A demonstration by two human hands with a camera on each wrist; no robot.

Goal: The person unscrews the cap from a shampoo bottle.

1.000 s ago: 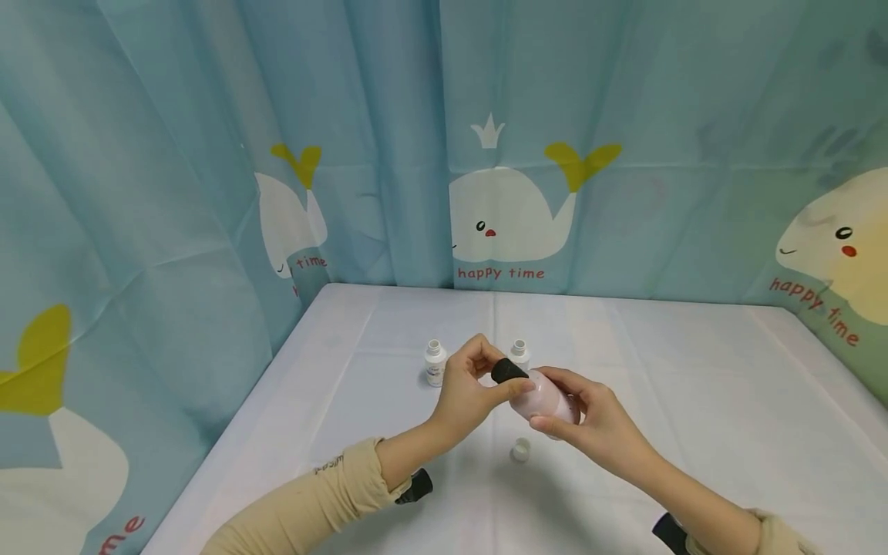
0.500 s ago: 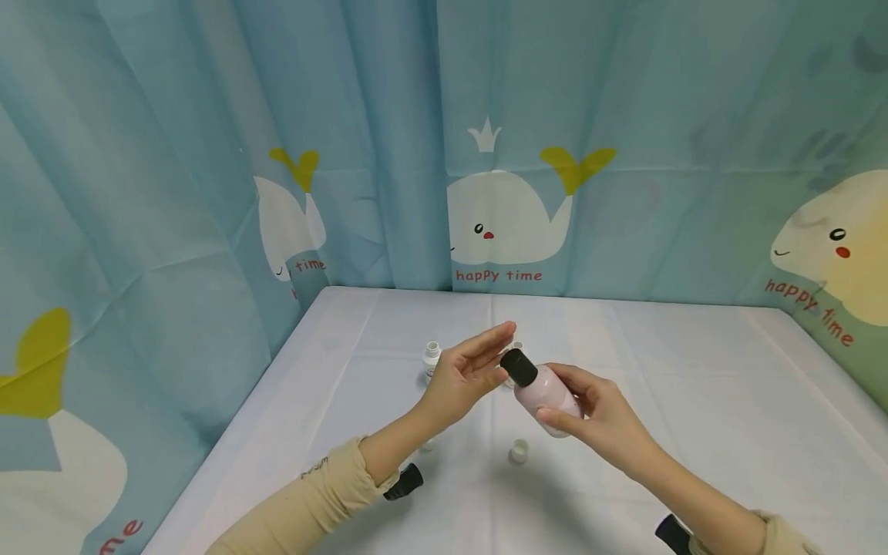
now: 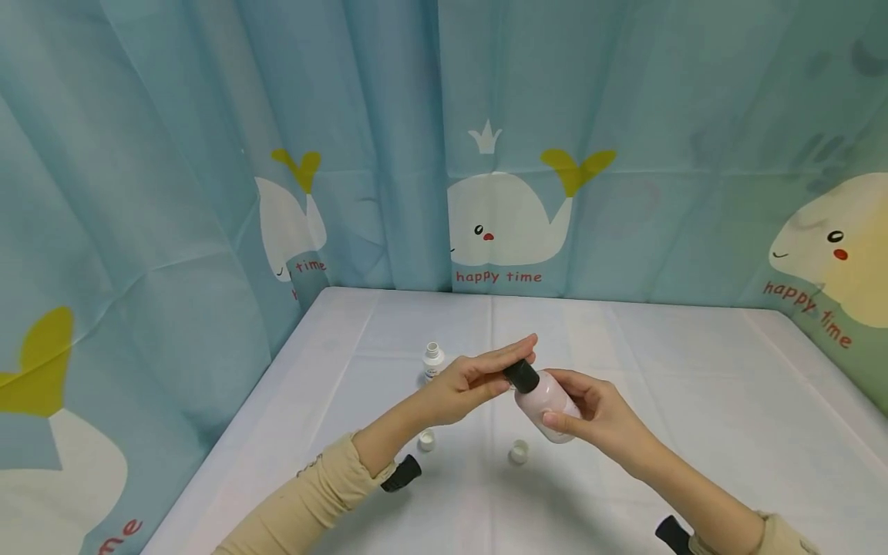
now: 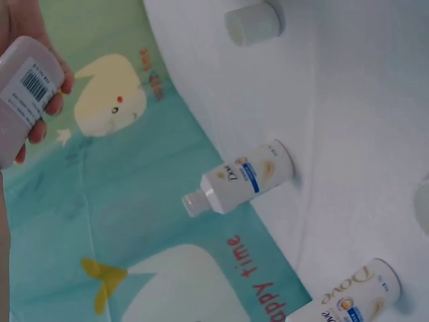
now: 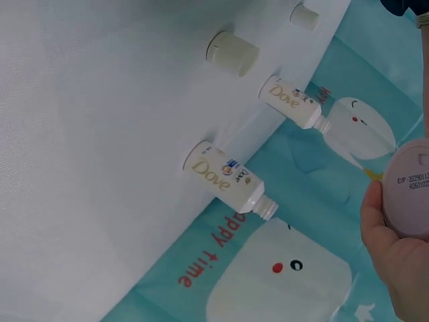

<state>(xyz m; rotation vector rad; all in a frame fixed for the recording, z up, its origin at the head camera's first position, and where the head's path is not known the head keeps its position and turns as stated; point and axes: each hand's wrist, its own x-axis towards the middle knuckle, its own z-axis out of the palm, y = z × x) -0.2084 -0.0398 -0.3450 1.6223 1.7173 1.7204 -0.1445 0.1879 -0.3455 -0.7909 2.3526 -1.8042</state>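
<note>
My right hand (image 3: 610,424) grips a pale pink bottle (image 3: 551,408) with a black cap (image 3: 522,375), tilted so the cap points up and left. Its underside, printed with an expiry date, faces the right wrist view. My left hand (image 3: 461,389) lays straight fingers across the top of the black cap, with the thumb below it. Behind the hands, a white bottle (image 3: 433,362) stands uncapped on the table. A second uncapped white bottle, hidden behind my left hand in the head view, is a Dove bottle (image 5: 224,178) in the right wrist view.
Two small white caps lie on the table: a nearer right cap (image 3: 518,452) and a left cap (image 3: 426,440) beside my left forearm. The white-covered table (image 3: 694,385) ends at a blue curtain (image 3: 388,193) with whale prints at the back and sides.
My left hand has let go of its pinch on the black cap, straightened its fingers and come to lie over the cap's top. The right hand keeps hold of the pink bottle.
</note>
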